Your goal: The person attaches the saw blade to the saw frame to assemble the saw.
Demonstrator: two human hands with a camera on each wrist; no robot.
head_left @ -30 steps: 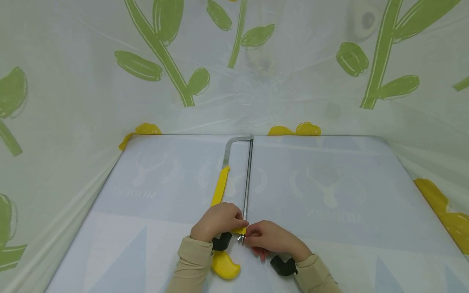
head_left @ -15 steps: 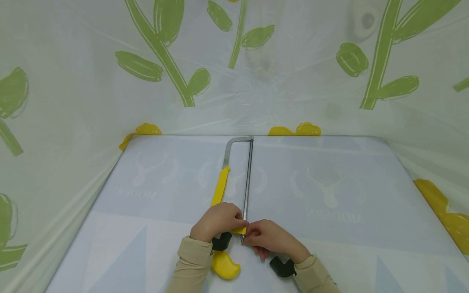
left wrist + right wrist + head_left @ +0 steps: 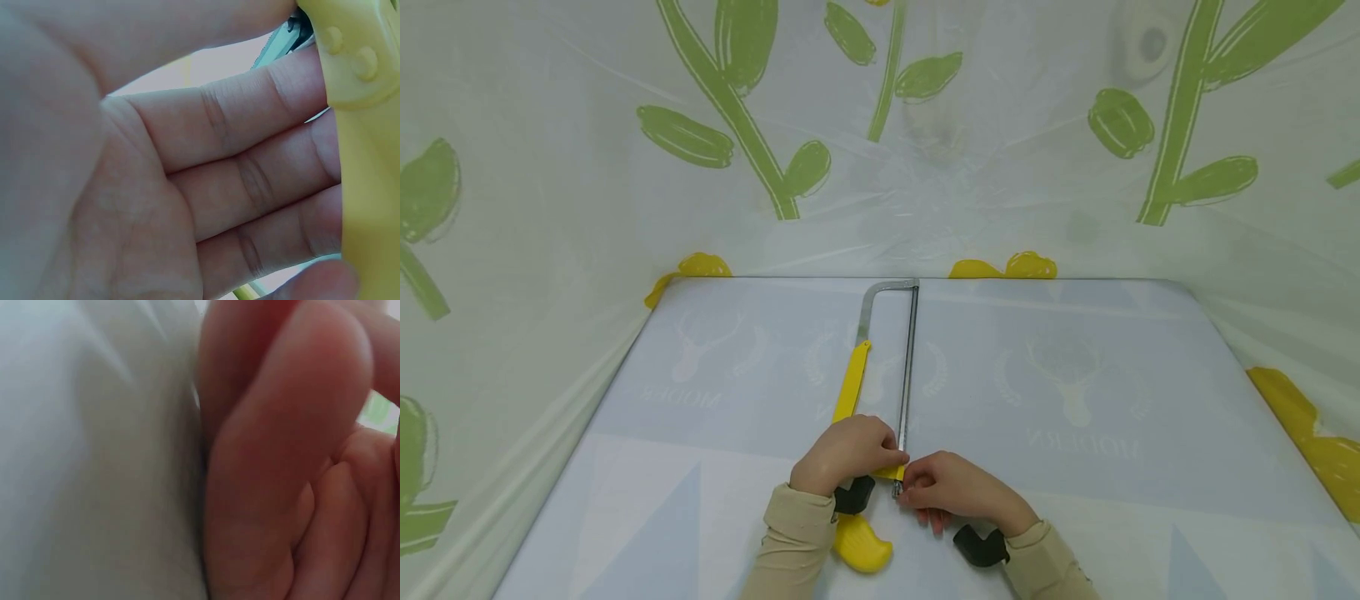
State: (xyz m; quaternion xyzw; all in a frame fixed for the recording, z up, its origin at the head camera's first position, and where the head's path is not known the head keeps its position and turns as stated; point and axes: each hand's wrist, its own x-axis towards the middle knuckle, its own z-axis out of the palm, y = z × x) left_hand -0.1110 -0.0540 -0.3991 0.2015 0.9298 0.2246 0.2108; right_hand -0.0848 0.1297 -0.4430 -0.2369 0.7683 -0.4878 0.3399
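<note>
A hacksaw with a yellow and silver frame (image 3: 851, 382) lies on the table in the head view, its blade side to the right. My left hand (image 3: 850, 450) holds the saw near its handle end, thumb and index finger at the yellow corner by the blade. In the left wrist view its fingers reach behind the yellow handle (image 3: 369, 162). At the end of the blade sits a small metal wing nut (image 3: 897, 490). My right hand (image 3: 961, 487) pinches it with thumb and index finger. The right wrist view shows mostly curled fingers (image 3: 275, 450); the nut is hidden there.
The handle's yellow butt (image 3: 862, 544) sticks out below my left wrist. Black wrist cameras (image 3: 981, 546) sit under both wrists. A pale printed cover lies over the table (image 3: 1075, 500). Behind it hangs a white sheet (image 3: 1000, 192) with green leaves.
The wing nut has turned: its wings showed spread a second ago and now stand nearly edge-on. My right fingers have shifted slightly; the left hand and saw have stayed in place.
</note>
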